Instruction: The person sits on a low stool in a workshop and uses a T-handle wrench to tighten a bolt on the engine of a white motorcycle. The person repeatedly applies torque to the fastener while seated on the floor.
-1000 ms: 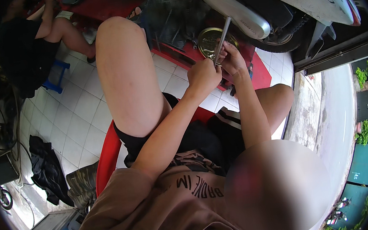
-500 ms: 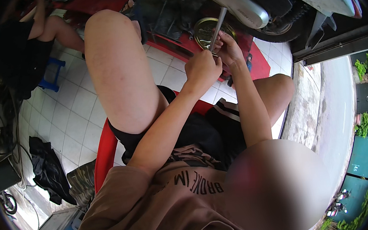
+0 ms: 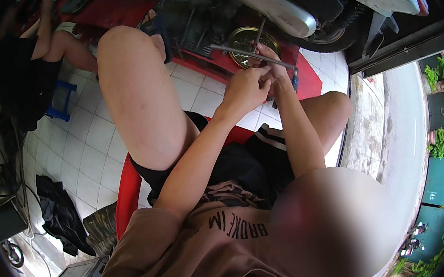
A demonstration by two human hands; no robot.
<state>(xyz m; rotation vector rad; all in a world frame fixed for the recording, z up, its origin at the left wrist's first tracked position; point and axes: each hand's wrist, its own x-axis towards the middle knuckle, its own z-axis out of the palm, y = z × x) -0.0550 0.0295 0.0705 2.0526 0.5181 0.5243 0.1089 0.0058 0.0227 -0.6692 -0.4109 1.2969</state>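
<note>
Above the red work stand my two hands meet in front of me. My right hand (image 3: 272, 62) is closed round thin metal rods. One long grey rod (image 3: 234, 50) slants across from upper left to lower right. A shorter-looking dark rod (image 3: 260, 33) points up and away from the fingers; whether the two are joined as one T-shaped wrench I cannot tell. My left hand (image 3: 244, 90) is against the right, its fingers curled and thumb bent in; what it pinches is hidden. Just beyond the hands lies a round gold-coloured tray (image 3: 238, 35).
A motorbike's silver exhaust cover (image 3: 273, 6) and rear wheel (image 3: 325, 44) loom beyond. On the red stand (image 3: 310, 78) lies a blue-handled tool (image 3: 295, 80). A blue stool (image 3: 61, 101) and another person (image 3: 26, 78) are at far left. Black cloth (image 3: 59, 215) lies on the tiles.
The rod standing up between my hands has turned, and a long rod now lies crosswise over the right hand. My left hand has shifted slightly lower, its fingers extended more toward the right hand.
</note>
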